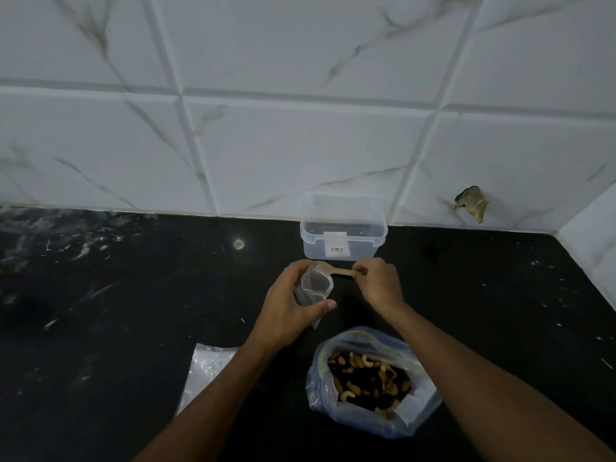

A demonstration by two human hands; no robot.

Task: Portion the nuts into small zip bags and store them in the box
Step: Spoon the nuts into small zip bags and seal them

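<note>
From the head camera we see our left hand point(293, 305) curled around a small zip bag point(313, 288), thumb pressed on its near side and fingers wrapped behind, so the mouth stands open and points up; the bag looks empty. Our right hand point(378, 283) pinches the handle end of a small wooden spoon point(333, 270) between thumb and fingertips, the bowl reaching toward the bag's mouth, and we cannot tell whether it carries anything. The likeliest trouble, as we judge it, is spillage: the bag's mouth is narrow and soft, and if our left grip loosens or squeezes it flat, nuts tipped from the spoon would scatter over the black countertop point(133, 295). The pinch so far back on the handle also gives little control, so a loaded spoon could roll. The nuts point(366, 378) sit in a large open plastic bag point(373, 381) near us, under our right forearm, which could knock its slumped rim on the way down to scoop. The clear storage box point(343, 228) stands open against the tiled wall point(300, 128), just beyond both hands, nothing blocking it. A flat pack of spare zip bags point(206, 371) lies to the left, partly under our left forearm.
</note>
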